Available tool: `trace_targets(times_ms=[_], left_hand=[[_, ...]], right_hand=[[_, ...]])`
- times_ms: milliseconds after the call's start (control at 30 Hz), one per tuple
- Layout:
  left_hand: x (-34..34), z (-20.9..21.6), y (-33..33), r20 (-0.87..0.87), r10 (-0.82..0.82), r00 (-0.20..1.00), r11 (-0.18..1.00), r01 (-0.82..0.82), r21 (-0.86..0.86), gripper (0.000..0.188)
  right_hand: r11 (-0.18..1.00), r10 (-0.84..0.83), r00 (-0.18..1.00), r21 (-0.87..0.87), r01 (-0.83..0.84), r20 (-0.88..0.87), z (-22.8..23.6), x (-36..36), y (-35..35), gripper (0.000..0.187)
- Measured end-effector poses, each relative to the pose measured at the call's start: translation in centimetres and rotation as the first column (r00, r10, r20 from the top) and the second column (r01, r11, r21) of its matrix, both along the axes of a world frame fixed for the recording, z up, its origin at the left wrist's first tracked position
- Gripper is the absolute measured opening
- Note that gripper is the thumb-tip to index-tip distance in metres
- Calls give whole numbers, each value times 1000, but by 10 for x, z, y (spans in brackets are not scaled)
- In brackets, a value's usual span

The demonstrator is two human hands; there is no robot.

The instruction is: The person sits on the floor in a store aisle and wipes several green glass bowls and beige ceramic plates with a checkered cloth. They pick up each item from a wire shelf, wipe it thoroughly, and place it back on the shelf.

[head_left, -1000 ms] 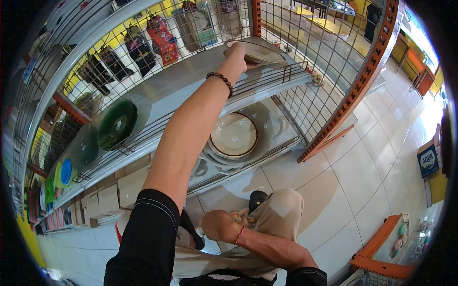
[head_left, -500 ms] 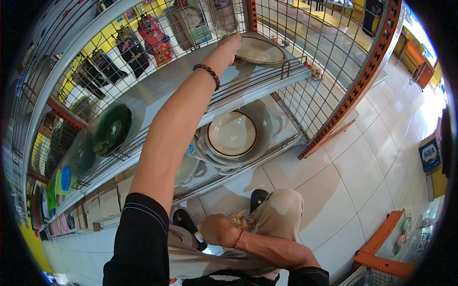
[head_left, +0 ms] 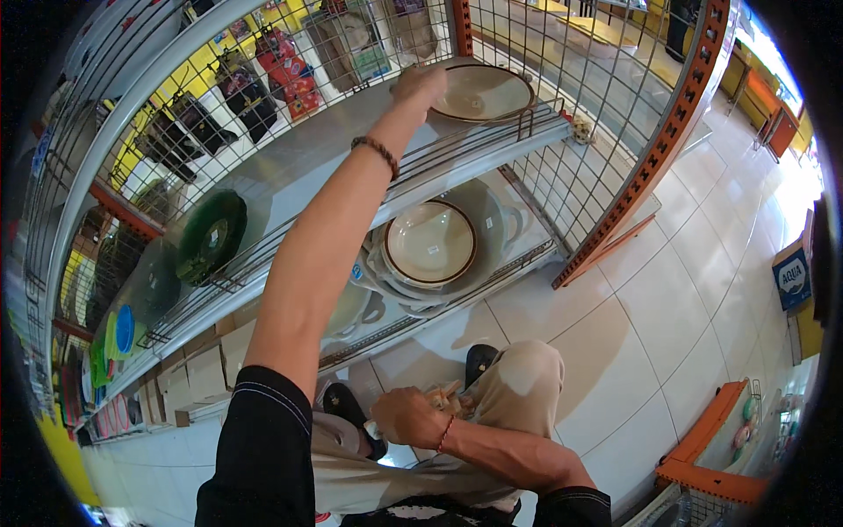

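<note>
At the right end of the upper shelf (head_left: pixel 272 180), my left hand (head_left: pixel 421 88) is closed on the left rim of a beige plate (head_left: pixel 483 92) with a brown edge. The plate is tilted, and my fingers beneath it are partly hidden. Low in front of my lap, my right hand (head_left: pixel 411 417) is closed around a crumpled, brownish bundle (head_left: pixel 446 402) whose kind I cannot make out. On the lower shelf, a cream bowl (head_left: pixel 430 241) with a brown rim rests inside a large grey basin (head_left: pixel 492 211).
A dark green glass dish (head_left: pixel 212 237) stands toward the shelf's left part. Wire rails edge the shelf, and a wire mesh panel (head_left: pixel 597 105) with an orange post (head_left: pixel 654 145) bounds its right end. Cardboard boxes (head_left: pixel 195 378) sit below. An orange-framed rack (head_left: pixel 711 474) stands at lower right.
The plate's face has come more into view, as its tilt has changed in my left hand. My right hand stays low, holding its bundle. The view has shifted slightly.
</note>
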State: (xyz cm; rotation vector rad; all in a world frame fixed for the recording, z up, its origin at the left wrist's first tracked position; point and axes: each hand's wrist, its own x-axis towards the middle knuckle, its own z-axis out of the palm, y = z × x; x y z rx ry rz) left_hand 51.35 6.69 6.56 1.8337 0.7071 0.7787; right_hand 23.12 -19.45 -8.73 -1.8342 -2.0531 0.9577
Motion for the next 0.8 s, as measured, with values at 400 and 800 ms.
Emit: trace_targets(times_ms=[400, 800], left_hand=[[-179, -143, -101, -524, -193, 829, 750, 469, 466, 29], [-170, -238, -8, -775, 109, 623, 948, 169, 269, 56]], right_hand=[[997, 16, 991, 67, -25, 133, -11, -20, -8, 32], [991, 82, 987, 91, -96, 140, -22, -22, -4, 22]])
